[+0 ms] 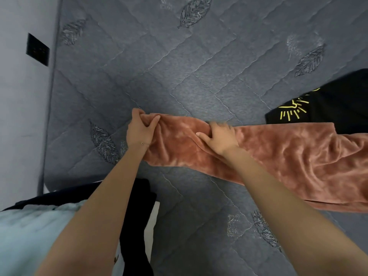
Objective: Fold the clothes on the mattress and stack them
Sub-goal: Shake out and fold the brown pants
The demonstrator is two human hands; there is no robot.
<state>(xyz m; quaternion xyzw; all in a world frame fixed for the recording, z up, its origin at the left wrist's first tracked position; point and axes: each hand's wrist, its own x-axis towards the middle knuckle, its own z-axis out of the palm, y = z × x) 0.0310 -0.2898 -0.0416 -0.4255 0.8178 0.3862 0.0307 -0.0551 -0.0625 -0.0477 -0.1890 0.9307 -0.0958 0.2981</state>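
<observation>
Item, nearest: pale blue-green cloth [29, 236] at the lower left edge, and beside it a strip of black cloth [137, 216]; I cannot tell whether either is laundry or what I am wearing. Item, the mattress [199, 66]: grey, quilted, with a stitched leaf pattern. It bears everything listed here. Item, the rust plush garment [278, 156]: a long band lying across the mattress from middle to right edge, rumpled, its shape not readable. Judged soft, limp and fairly thick. The pile should give a good hold, but the length will sag and drag if lifted from one end only, so I would take it at two spaced points along an edge or at the corners. Item, my left hand [139, 130]: at the garment's left end, thumb and fingers pinching a bunched fold. Item, my right hand [221, 138]: near the band's middle, thumb spread on the pile, fingers bent over the far edge and gripping it, though they are somewhat blurred. Item, black garment with a yellow sun print [318, 108]: just beyond the band at the right, flat, apparently touching it. Item, farthest left: the wall [20, 116], with a dark switch plate [37, 49].
</observation>
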